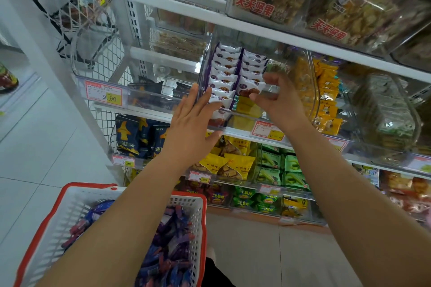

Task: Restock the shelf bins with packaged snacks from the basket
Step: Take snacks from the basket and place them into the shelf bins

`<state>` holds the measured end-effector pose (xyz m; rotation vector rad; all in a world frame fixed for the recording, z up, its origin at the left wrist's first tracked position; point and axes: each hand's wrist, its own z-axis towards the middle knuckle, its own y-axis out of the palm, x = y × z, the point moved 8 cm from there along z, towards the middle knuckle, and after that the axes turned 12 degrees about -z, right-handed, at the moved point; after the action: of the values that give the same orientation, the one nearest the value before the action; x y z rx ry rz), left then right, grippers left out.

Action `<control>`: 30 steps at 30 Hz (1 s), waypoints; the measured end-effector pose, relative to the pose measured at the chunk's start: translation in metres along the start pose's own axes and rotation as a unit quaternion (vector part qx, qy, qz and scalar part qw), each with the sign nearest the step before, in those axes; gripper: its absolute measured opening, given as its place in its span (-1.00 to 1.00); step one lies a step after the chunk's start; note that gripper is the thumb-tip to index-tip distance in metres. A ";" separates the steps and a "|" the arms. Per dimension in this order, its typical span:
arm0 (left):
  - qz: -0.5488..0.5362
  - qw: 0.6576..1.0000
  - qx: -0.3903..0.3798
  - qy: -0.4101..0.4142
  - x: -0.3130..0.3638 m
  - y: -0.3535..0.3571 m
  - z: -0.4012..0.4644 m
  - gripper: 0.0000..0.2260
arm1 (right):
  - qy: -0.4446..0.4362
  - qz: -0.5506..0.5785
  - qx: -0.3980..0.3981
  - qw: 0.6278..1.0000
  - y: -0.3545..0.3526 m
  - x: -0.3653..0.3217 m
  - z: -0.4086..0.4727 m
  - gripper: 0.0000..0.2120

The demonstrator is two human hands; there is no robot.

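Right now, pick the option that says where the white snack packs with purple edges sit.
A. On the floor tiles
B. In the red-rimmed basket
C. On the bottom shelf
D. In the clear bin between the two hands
D: the white snack packs stand in two rows inside the clear bin, with the left hand flat against its side and the right hand at its front.
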<state>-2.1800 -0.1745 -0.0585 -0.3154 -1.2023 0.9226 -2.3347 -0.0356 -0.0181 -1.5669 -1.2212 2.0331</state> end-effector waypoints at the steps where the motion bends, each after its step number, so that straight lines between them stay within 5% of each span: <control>1: -0.028 1.000 0.013 0.007 0.002 -0.005 -0.002 -0.55 | -0.006 0.024 0.002 1.000 0.001 -0.009 -0.012 -0.61; 4: -0.068 0.992 0.099 0.038 0.010 -0.028 -0.024 -0.69 | -0.049 0.087 0.010 0.995 0.013 -0.037 -0.053 -0.79; 7: -0.082 0.984 0.156 -0.008 -0.009 -0.040 -0.067 -0.79 | -0.063 0.141 -0.067 0.986 0.062 -0.048 -0.098 -0.84; 11: -0.135 0.958 0.111 -0.228 -0.085 -0.027 -0.153 -0.87 | -0.031 0.115 -0.238 0.964 0.163 -0.030 -0.160 -0.82; 14: -0.141 0.900 0.059 -0.409 -0.145 -0.010 -0.239 -0.89 | 0.031 0.079 -0.344 0.935 0.241 0.006 -0.199 -0.89; 17: -0.141 0.850 0.012 -0.507 -0.180 0.000 -0.310 -0.90 | 0.121 0.050 -0.406 0.904 0.311 0.050 -0.233 -0.93; 23: -0.151 0.811 -0.031 -0.565 -0.194 0.002 -0.373 -0.88 | 0.431 0.172 -0.372 0.804 0.391 0.107 -0.266 -0.84; 27: -0.161 0.800 -0.065 -0.575 -0.194 0.005 -0.389 -0.83 | 0.437 0.134 -0.304 0.836 0.427 0.134 -0.258 -0.78; 30: -0.174 0.804 -0.068 -0.565 -0.192 0.006 -0.394 -0.86 | 0.442 0.187 -0.353 0.803 0.447 0.117 -0.263 -0.55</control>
<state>-1.8418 -0.2172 -0.3347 0.4372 -2.3355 0.6633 -2.0288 -0.1070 -0.4465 -2.8032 -1.3431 0.6528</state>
